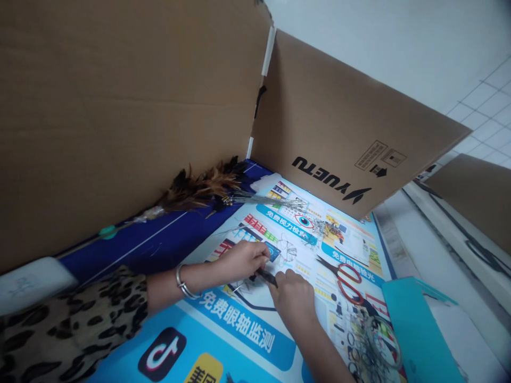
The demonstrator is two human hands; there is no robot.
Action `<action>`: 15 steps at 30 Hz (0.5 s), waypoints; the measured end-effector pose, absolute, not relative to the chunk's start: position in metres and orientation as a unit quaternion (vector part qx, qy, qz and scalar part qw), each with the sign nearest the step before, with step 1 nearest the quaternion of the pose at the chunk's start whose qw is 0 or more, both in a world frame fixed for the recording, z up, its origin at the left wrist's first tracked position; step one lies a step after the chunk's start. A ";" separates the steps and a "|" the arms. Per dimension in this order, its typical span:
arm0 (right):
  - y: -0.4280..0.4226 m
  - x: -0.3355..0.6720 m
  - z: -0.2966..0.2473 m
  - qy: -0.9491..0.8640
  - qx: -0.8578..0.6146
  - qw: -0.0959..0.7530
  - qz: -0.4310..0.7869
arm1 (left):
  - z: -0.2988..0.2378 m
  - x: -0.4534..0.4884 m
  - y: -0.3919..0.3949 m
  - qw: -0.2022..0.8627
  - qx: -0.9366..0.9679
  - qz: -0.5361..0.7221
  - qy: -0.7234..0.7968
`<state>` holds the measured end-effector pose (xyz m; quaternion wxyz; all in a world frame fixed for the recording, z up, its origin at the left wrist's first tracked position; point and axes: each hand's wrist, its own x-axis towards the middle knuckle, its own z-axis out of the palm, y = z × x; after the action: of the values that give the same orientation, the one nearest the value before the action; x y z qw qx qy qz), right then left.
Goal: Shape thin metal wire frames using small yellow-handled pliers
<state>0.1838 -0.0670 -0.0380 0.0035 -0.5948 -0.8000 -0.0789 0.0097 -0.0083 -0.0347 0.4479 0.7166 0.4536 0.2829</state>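
Observation:
My left hand (248, 259) is closed in a pinch over the printed sheet, and whatever lies between its fingertips is too small to make out. Beside it, my right hand (294, 297) grips a dark pliers-like tool (266, 276), whose tip points toward the left fingertips. The palm hides the rest of the tool. Just beyond the hands lies a loose wire shape (286, 249) with looped outlines. Farther back is a bundle of straight thin wires (271, 200). Red-handled scissors (348, 281) rest to the right of my right hand.
Cardboard panels (327, 122) wall off the back and left. Brown feathers (199, 186) lie along the left panel. A pile of wire pieces and rings (371, 340) sits at front right, near a teal box (415, 324). A white object (35, 284) is at far left.

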 end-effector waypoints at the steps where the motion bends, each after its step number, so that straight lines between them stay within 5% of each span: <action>1: -0.067 0.184 -0.037 -0.799 -0.598 0.001 -0.069 | -0.032 0.009 -0.009 0.421 0.735 0.285 0.448; 15: -0.064 0.191 -0.018 -0.785 -0.605 -0.016 0.131 | -0.037 0.005 -0.021 0.291 0.849 0.261 0.356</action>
<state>0.1914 -0.0640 -0.0177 -0.0164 -0.6055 -0.7848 0.1314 0.0053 -0.0211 -0.0374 0.2907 0.8488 0.3563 0.2608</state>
